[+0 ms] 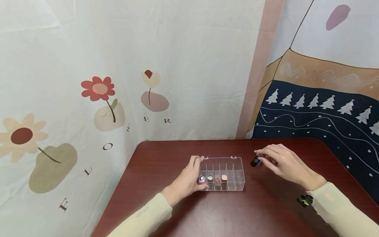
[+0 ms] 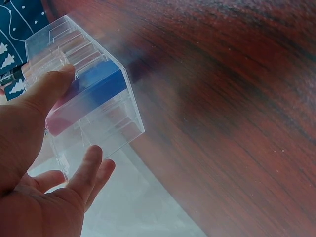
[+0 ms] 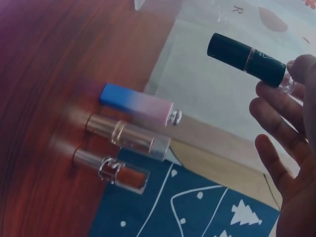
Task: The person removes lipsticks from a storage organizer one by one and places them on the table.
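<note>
Black lipstick [image 3: 247, 60] aslant in right hand [image 1: 285, 163], free end seemingly down

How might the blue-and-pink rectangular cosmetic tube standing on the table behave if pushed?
The tube would probably tip, standing tall on a narrow base; its flat sides should discourage rolling, and its straight-edged case suggests stiffness.

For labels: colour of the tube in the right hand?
Black tube, clearest in the right wrist view.

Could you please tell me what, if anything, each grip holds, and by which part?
Right grip: black tube, by its clear end. Left grip: clear case, by its left end.
</note>
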Motion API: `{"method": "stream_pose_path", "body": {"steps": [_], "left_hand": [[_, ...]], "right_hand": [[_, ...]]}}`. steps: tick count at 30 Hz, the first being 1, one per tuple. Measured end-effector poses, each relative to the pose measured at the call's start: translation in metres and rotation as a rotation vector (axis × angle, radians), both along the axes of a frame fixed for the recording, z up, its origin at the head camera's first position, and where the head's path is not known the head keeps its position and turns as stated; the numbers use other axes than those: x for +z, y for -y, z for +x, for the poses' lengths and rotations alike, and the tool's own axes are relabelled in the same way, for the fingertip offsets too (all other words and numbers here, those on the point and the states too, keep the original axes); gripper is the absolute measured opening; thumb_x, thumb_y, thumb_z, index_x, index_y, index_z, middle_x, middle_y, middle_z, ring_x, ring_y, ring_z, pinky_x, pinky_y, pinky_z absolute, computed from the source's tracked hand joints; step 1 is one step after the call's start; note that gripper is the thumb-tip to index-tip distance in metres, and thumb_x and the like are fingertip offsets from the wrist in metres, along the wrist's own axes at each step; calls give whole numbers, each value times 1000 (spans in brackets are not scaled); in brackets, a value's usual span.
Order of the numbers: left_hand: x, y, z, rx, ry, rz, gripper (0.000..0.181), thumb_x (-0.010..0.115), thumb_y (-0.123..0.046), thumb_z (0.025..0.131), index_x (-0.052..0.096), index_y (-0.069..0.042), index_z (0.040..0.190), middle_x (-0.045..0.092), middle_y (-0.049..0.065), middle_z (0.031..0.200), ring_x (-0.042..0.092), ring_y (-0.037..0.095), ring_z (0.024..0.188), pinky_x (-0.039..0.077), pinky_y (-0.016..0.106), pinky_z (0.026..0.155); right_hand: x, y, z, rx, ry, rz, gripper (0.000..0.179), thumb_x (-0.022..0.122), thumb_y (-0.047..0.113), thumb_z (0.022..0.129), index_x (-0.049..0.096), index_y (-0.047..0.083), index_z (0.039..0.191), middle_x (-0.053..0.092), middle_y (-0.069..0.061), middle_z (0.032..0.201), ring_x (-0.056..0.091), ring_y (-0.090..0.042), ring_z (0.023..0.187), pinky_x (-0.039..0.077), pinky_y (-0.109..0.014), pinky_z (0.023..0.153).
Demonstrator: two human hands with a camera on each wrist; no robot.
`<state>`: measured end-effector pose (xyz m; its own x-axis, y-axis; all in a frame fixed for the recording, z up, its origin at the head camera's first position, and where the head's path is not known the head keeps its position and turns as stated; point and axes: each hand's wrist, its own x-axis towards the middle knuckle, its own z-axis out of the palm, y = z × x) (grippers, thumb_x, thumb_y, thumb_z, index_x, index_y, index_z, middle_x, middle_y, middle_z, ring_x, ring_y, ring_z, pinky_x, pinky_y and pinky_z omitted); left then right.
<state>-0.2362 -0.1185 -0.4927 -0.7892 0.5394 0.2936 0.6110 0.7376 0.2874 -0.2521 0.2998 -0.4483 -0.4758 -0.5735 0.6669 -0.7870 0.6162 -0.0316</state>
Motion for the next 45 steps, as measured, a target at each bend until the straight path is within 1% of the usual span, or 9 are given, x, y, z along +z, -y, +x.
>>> {"method": "stream_pose_path", "body": {"steps": [3, 6, 10, 15, 18, 20, 32, 38, 45], "left_hand": [[-1, 0, 0, 1, -6, 1, 110, 110, -29, 82, 45, 10, 162, 51, 24, 151, 69, 35, 132, 65, 39, 120], [-2, 1, 1, 4, -7, 2, 112, 110, -29, 82, 44, 10, 164, 51, 23, 150, 69, 35, 132, 65, 39, 119], [-3, 1, 0, 5, -2, 4, 111, 110, -29, 82, 44, 10, 164, 51, 23, 151, 69, 35, 133, 65, 38, 120], [-2, 0, -1, 3, 3, 8, 107, 109, -28, 83, 46, 8, 161, 51, 24, 155, 68, 36, 136, 63, 39, 122], [-2, 0, -2, 4, 11, 11, 106, 109, -28, 83, 46, 8, 160, 50, 24, 156, 68, 36, 137, 63, 40, 122], [-2, 0, -1, 5, 17, 13, 106, 109, -28, 83, 46, 8, 160, 50, 23, 156, 68, 36, 137, 63, 40, 122], [-2, 0, -2, 1, 10, 15, 107, 109, -29, 83, 46, 8, 161, 50, 24, 155, 69, 37, 137, 63, 41, 123], [-2, 0, -2, -3, 3, 11, 107, 109, -29, 83, 46, 9, 160, 50, 23, 155, 68, 37, 138, 63, 40, 123], [-1, -1, 0, 2, -4, 9, 106, 110, -27, 82, 47, 9, 159, 50, 24, 155, 69, 35, 135, 64, 39, 120]], "right_hand": [[-1, -5, -1, -10, 4, 11, 27, 83, 26, 108, 85, 16, 133, 86, 5, 123, 78, -16, 108, 56, -36, 99], [-2, -10, -2, -26, 3, 16, 45, 93, 10, 90, 85, 17, 133, 86, 6, 123, 78, -16, 108, 55, -34, 100], [-3, -18, -2, -52, 4, 13, 52, 96, 5, 83, 85, 16, 133, 86, 6, 123, 78, -16, 109, 52, -21, 107], [-6, -28, -3, -96, 24, 6, 55, 98, 1, 80, 85, 16, 131, 86, 3, 124, 78, -21, 111, 36, -1, 121], [-8, -34, -3, -127, 40, 1, 55, 98, 1, 80, 85, 17, 131, 86, 1, 122, 77, -24, 111, 26, 4, 124], [-9, -39, -3, -143, 44, 0, 55, 98, 2, 80, 85, 16, 131, 86, -1, 122, 76, -24, 111, 25, 5, 123], [-12, -64, -4, -191, 52, -30, 55, 98, -2, 78, 85, 14, 130, 86, -5, 121, 77, -23, 101, 41, 6, 109], [-17, -75, -6, -231, 87, -39, 55, 99, 0, 80, 83, 13, 131, 86, -6, 119, 76, -21, 95, 41, 8, 104], [-23, -87, -11, -248, 99, -43, 49, 100, -2, 79, 81, 12, 123, 84, 0, 107, 73, -14, 86, 50, 2, 85]]}}
